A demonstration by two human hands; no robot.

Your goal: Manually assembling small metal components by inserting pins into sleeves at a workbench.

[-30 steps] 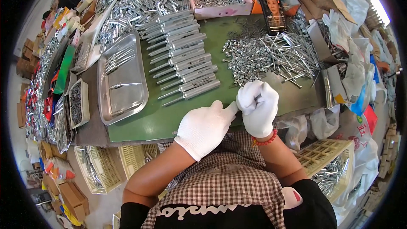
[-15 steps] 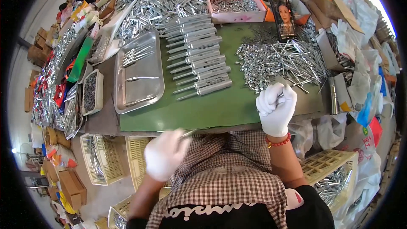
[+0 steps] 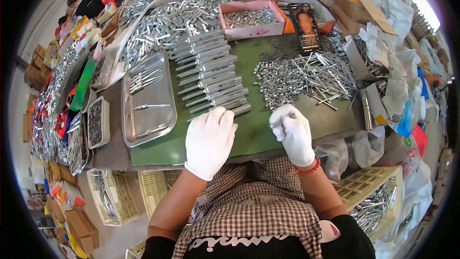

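Note:
My left hand [image 3: 211, 139], in a white glove, is at the near end of a row of metal tubes with thin rods sticking out [image 3: 211, 74]. Its fingers curl over the nearest tube [image 3: 242, 110] and hide part of it. My right hand [image 3: 293, 134], gloved too, is closed above the mat's near right part. A small dark spot shows at its curled fingers; what it holds I cannot make out. Just beyond lie a heap of small metal sleeves [image 3: 280, 81] and a pile of thin metal rods [image 3: 330, 76].
A metal tray [image 3: 167, 115] with a few slim metal pieces lies left on the green mat [image 3: 158, 156]. Farther back are loose metal tubes [image 3: 177, 19], a pink box [image 3: 251, 31] of small parts and a phone [image 3: 306, 29]. A metal cylinder [image 3: 366, 110] stands right.
My left hand has moved from the table's front edge, forward and right, to the nearest tube. The thin metal piece at its fingers no longer shows. My right hand remains closed.

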